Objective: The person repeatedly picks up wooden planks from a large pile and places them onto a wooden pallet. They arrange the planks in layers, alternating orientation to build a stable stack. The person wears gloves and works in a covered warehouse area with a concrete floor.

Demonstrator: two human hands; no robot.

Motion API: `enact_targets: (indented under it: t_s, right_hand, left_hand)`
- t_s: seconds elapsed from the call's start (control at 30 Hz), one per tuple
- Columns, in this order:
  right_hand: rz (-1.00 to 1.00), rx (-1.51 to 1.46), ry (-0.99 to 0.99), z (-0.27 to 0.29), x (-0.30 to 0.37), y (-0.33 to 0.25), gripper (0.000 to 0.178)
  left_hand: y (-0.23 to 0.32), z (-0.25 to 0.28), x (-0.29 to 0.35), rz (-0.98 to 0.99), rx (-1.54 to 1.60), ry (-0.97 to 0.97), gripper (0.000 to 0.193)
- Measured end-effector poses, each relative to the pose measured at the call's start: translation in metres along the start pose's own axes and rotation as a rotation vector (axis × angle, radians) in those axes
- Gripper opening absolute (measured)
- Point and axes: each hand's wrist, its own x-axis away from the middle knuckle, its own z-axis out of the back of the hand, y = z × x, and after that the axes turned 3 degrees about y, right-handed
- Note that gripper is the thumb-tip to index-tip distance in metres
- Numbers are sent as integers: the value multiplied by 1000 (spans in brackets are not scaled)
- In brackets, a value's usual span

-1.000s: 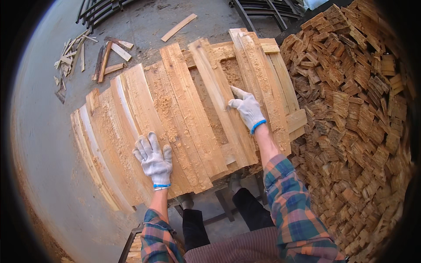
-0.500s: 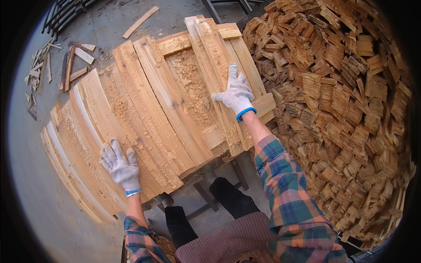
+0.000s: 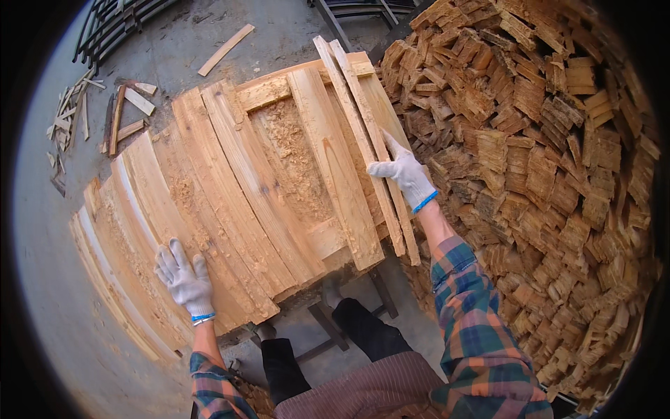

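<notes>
My left hand, in a white knit glove with a blue cuff, rests flat with fingers apart on the wooden planks laid side by side. My right hand, gloved alike, is closed around two long planks standing on edge, its thumb at their near side and fingers at the far side. To their left lies a flat pale plank. Beside that is a gap filled with sawdust, with a crosspiece at its far end. Wood shavings cover many planks.
A tall heap of short, rough wood pieces fills the right side. On the grey floor at the left lie thin wood scraps and a loose strip. Dark metal frames stand at the far left; others are at the back.
My right hand has gone from spread on the planks to gripping two of them, turned up on edge and shifted right and nearer. My left hand has stayed on the planks.
</notes>
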Motion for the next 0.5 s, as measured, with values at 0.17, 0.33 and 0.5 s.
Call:
enact_targets:
  t_s: [0.17, 0.33, 0.5]
  right_hand:
    - [-57, -100, -124, -42, 41, -10, 94]
    - [19, 69, -469, -174, 113, -20, 103]
    - [64, 557, -1004, -294, 136, -14, 118]
  left_hand:
    - [-5, 6, -1, 66, 88, -34, 67]
    - [23, 83, -14, 639, 1516, -73, 76]
    - [-4, 114, 73, 1289, 2345, 206, 62]
